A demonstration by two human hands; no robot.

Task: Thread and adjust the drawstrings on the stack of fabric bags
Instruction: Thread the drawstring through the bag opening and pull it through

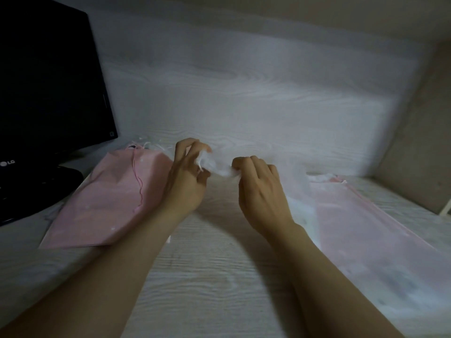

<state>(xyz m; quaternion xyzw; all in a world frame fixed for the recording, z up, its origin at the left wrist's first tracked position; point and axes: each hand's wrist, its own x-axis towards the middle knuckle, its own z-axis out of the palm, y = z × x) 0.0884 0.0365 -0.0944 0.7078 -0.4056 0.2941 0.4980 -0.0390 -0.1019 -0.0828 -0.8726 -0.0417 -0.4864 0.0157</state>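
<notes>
Above the middle of the pale wood-grain desk (207, 276), the left hand (188, 176) and the right hand (258, 189) each pinched the gathered top of a thin white fabric bag (219, 167), fingers curled round it, its blurred body trailing toward the desk's right side. A stack of flat pink fabric bags (105, 203) with a loose pink drawstring (139, 189) lay near the left edge beside a black flat monitor (48, 81), and more flat pink bags (366, 228) lay along the right edge

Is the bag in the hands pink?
No, the left hand and right hand pinch a white bag; the left pink stack and right pink stack lie aside.
</notes>
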